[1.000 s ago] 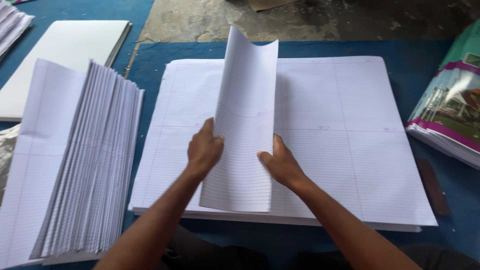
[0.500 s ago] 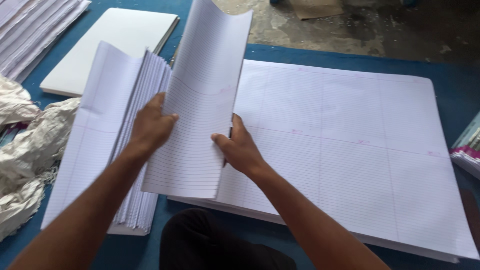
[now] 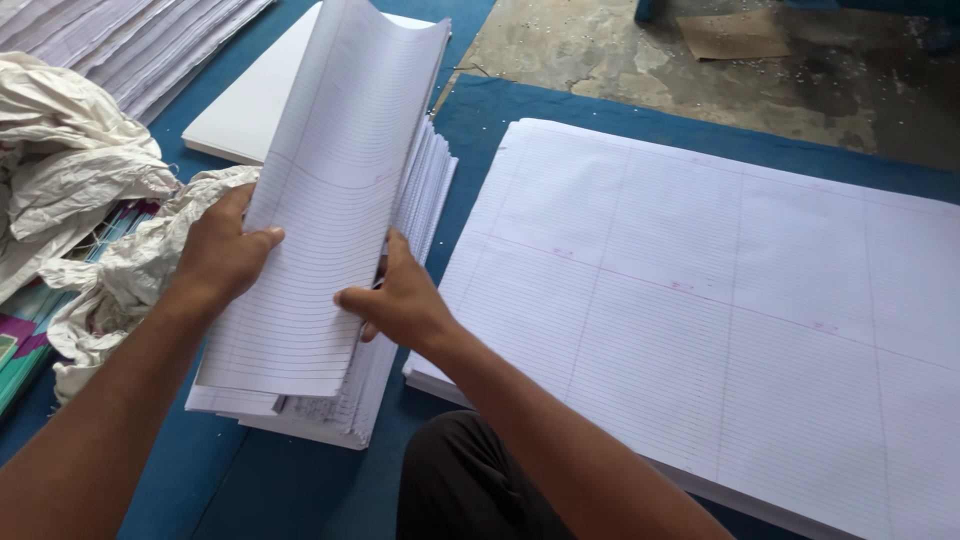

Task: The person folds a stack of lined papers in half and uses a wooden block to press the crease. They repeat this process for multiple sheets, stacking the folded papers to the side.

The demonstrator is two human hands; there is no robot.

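A folded bundle of ruled white paper (image 3: 320,220) is held between both hands, its upper end curling up and away. My left hand (image 3: 222,250) grips its left edge with the thumb on top. My right hand (image 3: 397,300) clasps its right edge. The bundle rests on top of a stack of folded ruled sheets (image 3: 390,330) lying on the blue mat. To the right lies a big flat pile of unfolded ruled sheets (image 3: 720,300).
Crumpled white sacking (image 3: 70,170) lies at the left over colourful packaging (image 3: 20,330). A white board-like stack (image 3: 250,110) and more ruled sheets (image 3: 130,40) are at the back left. Bare concrete floor (image 3: 620,70) with a brown cardboard piece (image 3: 735,35) lies beyond the blue mat (image 3: 280,490).
Both hands carried the folded bundle from the large flat pile leftward onto the folded stack. The view swung left, bringing the sacking into sight.
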